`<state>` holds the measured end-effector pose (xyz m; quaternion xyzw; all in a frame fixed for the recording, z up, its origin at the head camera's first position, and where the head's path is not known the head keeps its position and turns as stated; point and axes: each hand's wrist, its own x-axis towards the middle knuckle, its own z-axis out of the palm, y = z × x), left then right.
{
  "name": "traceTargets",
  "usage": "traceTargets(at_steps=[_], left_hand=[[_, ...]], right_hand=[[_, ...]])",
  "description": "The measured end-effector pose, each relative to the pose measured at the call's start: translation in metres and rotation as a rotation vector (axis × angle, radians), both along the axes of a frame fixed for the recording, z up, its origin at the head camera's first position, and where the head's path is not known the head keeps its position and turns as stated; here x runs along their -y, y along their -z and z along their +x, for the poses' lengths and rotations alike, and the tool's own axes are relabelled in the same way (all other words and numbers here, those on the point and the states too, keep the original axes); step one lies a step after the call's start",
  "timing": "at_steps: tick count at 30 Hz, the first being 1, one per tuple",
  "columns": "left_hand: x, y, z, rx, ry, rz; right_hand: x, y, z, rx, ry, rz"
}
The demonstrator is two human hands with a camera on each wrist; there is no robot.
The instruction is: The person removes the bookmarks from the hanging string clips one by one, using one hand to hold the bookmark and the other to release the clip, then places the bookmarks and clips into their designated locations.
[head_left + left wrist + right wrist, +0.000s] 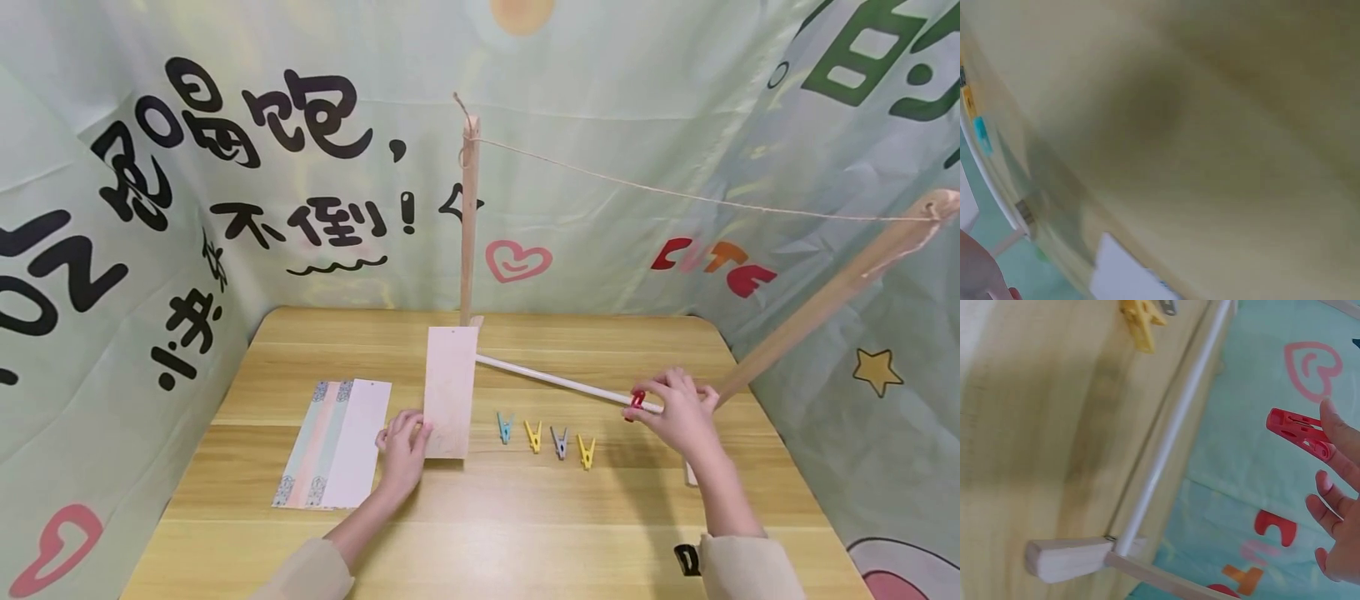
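Note:
My left hand (406, 450) pinches a pale pink rectangular card (451, 392) by its lower left edge and holds it upright above the table. In the left wrist view only a part of that hand (979, 269) shows at the lower left corner. Between the thumb and index finger of my right hand (684, 412) is a small red clothespin (1299, 432), its other fingers loosely bent. Several more clothespins lie in a row between the hands, among them a blue one (505, 427), a yellow one (533, 437) and a grey one (559, 443).
A thin string (675, 193) runs between two wooden posts, the far post (469, 225) and the right post (825, 304). A white rod (555, 380) joins them low down. More cards, one white (360, 442) and some patterned (311, 446), lie at the left of the wooden table (525, 533).

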<state>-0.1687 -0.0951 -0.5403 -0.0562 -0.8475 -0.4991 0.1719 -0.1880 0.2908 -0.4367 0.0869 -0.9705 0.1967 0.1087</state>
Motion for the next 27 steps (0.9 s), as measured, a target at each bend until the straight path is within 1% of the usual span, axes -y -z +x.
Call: traceTargets(at_steps=[2, 7, 12, 19, 24, 27], left_hand=[[0.007, 0.002, 0.003, 0.022, -0.025, -0.008], [0.023, 0.01, 0.009, 0.034, -0.073, -0.013], [0.036, 0.016, 0.014, 0.054, -0.108, -0.021], [0.049, 0.022, 0.018, 0.07, -0.164, -0.052], [0.058, 0.025, 0.02, 0.076, -0.204, -0.082], [0.061, 0.027, 0.022, 0.09, -0.228, -0.101]], right_hand=[[-0.001, 0.006, 0.001, 0.011, 0.0, 0.0], [0.001, 0.017, 0.003, 0.039, 0.011, 0.017], [0.004, 0.025, 0.007, 0.08, 0.015, 0.031], [0.001, 0.04, 0.01, 0.115, 0.043, 0.067], [0.002, 0.049, 0.013, 0.161, 0.065, 0.105], [0.003, 0.054, 0.015, 0.184, 0.084, 0.103]])
